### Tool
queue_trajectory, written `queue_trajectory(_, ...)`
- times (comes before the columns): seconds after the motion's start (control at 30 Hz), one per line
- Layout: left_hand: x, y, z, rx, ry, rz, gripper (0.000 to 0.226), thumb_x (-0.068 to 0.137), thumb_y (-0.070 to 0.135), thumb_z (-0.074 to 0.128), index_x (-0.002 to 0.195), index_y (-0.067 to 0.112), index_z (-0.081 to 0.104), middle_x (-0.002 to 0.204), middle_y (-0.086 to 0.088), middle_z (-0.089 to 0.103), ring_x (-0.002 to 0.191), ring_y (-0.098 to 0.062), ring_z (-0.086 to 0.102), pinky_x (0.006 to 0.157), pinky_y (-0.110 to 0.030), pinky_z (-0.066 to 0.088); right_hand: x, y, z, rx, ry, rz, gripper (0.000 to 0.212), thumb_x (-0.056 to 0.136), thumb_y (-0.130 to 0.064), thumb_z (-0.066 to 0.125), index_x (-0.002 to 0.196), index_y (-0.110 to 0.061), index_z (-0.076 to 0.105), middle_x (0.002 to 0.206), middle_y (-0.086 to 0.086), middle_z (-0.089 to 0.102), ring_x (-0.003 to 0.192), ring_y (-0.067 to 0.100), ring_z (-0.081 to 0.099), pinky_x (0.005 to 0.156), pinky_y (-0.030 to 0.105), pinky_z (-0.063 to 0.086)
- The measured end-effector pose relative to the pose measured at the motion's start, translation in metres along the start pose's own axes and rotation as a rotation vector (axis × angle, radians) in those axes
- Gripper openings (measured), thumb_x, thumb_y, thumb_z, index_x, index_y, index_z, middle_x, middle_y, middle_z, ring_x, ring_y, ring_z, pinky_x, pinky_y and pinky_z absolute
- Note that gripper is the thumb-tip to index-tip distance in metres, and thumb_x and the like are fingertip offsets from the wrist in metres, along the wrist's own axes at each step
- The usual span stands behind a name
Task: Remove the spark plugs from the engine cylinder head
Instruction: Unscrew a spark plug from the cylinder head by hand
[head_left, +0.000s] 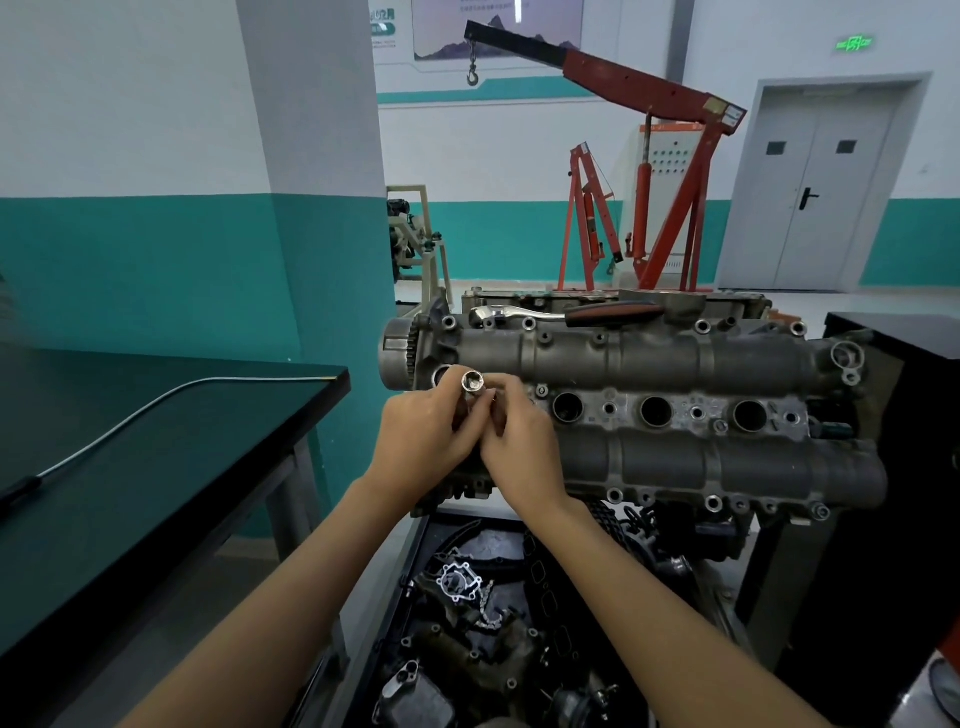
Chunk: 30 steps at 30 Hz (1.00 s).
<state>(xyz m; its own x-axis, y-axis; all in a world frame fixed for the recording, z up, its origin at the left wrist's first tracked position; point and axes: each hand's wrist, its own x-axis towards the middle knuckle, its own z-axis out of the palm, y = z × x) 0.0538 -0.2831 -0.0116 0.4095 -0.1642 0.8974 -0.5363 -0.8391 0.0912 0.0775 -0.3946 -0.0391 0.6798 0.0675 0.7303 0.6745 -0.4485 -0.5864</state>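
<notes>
Standing over the engine cylinder head (639, 410), a person has both bare hands together at its left end. The left hand (423, 441) has its fingers (483, 410) wrapped around a shiny metal socket (472, 384), whose open mouth tilts up toward the camera. The right hand (522, 452) presses against the left, its fingers curled tight near the same tool; whether they actually grip it I cannot tell, since the hands overlap there. Along the middle of the head three round spark plug wells (656, 410) lie open and dark, to the right of the hands; a fourth is mostly hidden behind the fingers. No spark plug itself can be made out. A ratchet wrench (566, 313) with a black and red handle rests on the far edge of the head. To the left a dark counter (156, 447) carries a long thin flexible rod (156, 405). Below the head sits a tray (400, 597) of loose engine parts. A red engine hoist (675, 171) stands behind.
</notes>
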Motion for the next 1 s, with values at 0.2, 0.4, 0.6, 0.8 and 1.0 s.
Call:
queue_trajectory(0.2, 0.000, 0.000, 0.001, -0.040, -0.008, -0.095, 0.028, 0.087, 0.029, 0.060, 0.083, 0.002, 0.064, 0.053, -0.005, 0.061, 0.044, -0.023, 0.058, 0.041, -0.036, 0.046, 0.001, 0.001, 0.002, 0.011, 0.041, 0.044, 0.011, 0.089, -0.013, 0.056, 0.086, -0.016, 0.046, 0.056, -0.014, 0.042, 0.052, 0.001, 0.045, 0.049, 0.019, 0.031)
queue_trajectory(0.4, 0.001, 0.002, 0.003, -0.079, 0.008, -0.186, 0.035, 0.088, 0.033, 0.064, 0.076, 0.001, 0.056, 0.053, -0.007, 0.057, 0.046, -0.026, 0.054, 0.045, -0.042, 0.044, -0.001, 0.003, -0.003, -0.020, -0.020, -0.057, 0.019, 0.087, -0.002, 0.050, 0.102, -0.011, 0.058, 0.064, -0.011, 0.053, 0.057, 0.005, 0.048, 0.053, 0.017, 0.032)
queue_trajectory(0.6, 0.000, 0.003, -0.005, -0.056, -0.027, -0.029, 0.033, 0.089, 0.032, 0.047, 0.095, 0.005, 0.065, 0.054, -0.001, 0.060, 0.044, -0.020, 0.058, 0.041, -0.032, 0.046, -0.002, 0.004, 0.000, 0.010, 0.012, -0.087, 0.024, 0.089, -0.006, 0.051, 0.111, -0.013, 0.058, 0.078, 0.003, 0.067, 0.067, 0.012, 0.060, 0.057, 0.016, 0.037)
queue_trajectory(0.8, 0.000, 0.001, 0.000, -0.020, -0.008, -0.084, 0.027, 0.085, 0.026, 0.059, 0.076, 0.001, 0.057, 0.049, -0.005, 0.056, 0.039, -0.022, 0.053, 0.037, -0.034, 0.043, 0.000, 0.004, 0.003, -0.017, 0.024, -0.016, 0.020, 0.088, -0.013, 0.057, 0.106, -0.016, 0.052, 0.063, -0.014, 0.050, 0.055, 0.001, 0.047, 0.053, 0.017, 0.034)
queue_trajectory(1.0, 0.000, 0.000, 0.001, -0.026, -0.008, -0.097, 0.031, 0.087, 0.029, 0.059, 0.073, 0.002, 0.053, 0.047, -0.005, 0.053, 0.039, -0.023, 0.051, 0.038, -0.035, 0.041, -0.001, 0.003, 0.003, -0.020, 0.061, -0.034, 0.010, 0.088, -0.006, 0.051, 0.083, -0.014, 0.048, 0.056, -0.014, 0.043, 0.051, 0.004, 0.043, 0.050, 0.024, 0.031)
